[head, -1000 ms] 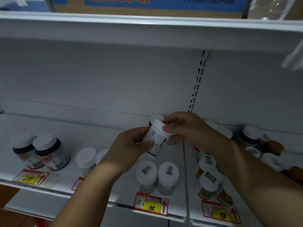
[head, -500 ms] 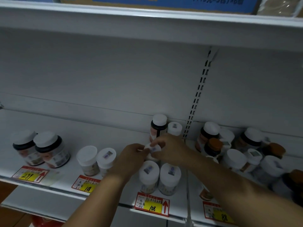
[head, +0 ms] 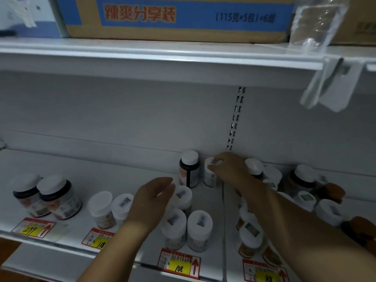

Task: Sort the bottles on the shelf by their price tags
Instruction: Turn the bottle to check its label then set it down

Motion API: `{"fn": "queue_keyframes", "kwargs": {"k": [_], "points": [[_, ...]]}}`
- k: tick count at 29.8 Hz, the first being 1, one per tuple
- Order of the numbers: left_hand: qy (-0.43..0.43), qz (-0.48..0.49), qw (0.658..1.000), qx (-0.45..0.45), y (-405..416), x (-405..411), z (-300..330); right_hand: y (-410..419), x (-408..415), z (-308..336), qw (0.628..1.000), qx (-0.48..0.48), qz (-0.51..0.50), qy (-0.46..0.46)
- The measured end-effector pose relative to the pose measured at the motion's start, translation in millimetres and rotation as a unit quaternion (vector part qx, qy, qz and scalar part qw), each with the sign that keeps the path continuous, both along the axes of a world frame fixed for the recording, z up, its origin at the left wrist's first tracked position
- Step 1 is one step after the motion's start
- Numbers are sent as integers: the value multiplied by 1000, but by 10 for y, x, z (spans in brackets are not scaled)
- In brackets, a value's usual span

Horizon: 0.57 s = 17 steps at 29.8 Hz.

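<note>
Behind two white-capped bottles (head: 200, 228) over the 108 price tag (head: 179, 265), a white bottle (head: 183, 197) stands on the white shelf (head: 61, 165). My left hand (head: 152, 198) is open beside it, fingers just off its left side. At the back wall my right hand (head: 230, 167) closes its fingers over the cap of a small white bottle (head: 209, 178), which stands next to a dark bottle with a white cap (head: 189, 169). Other tags read 299 (head: 30, 230), 118 (head: 99, 240) and 88 (head: 266, 275).
Two dark jars (head: 59, 200) stand above the 299 tag and two white bottles (head: 101, 208) above the 118 tag. A crowded group of white, dark and orange-capped bottles (head: 305, 198) fills the right section. A cardboard box (head: 183, 17) sits on the upper shelf.
The white bottle held in both hands has come down onto the shelf behind the 108 pair. My left hand has opened off it. My right hand has moved back to the small white bottle.
</note>
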State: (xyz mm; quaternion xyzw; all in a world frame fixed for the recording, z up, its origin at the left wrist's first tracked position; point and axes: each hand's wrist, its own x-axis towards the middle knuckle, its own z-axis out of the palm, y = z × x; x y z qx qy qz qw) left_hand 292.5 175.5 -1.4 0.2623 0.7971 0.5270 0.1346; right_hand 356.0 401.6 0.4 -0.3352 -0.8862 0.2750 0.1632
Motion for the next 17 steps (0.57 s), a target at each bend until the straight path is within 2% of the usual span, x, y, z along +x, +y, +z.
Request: {"fn": "queue_keyframes", "kwargs": {"k": [2, 3, 4, 6, 9, 11, 14, 17], "points": [[-25, 3, 997, 67, -71, 64, 114, -12, 218, 195, 989, -69, 2, 129], [-46, 2, 995, 94, -99, 103, 163, -70, 327, 303, 969, -139, 25, 205], [-62, -8, 992, 109, -117, 149, 214, -161, 417, 407, 935, -228, 58, 266], [-71, -49, 990, 115, -92, 251, 293, -320, 528, 529, 875, -353, 129, 304], [-52, -54, 986, 147, -79, 314, 324, -556, 551, 641, 856, -372, 200, 299], [-29, -38, 986, 162, -124, 273, 332, -664, 526, 666, 852, -374, 195, 309], [-18, -26, 986, 163, -236, 175, 334, -826, 383, 716, 861, -367, 183, 300], [-16, -11, 983, 181, -450, -175, 371, -1052, -13, 788, 877, -318, 196, 302]]}}
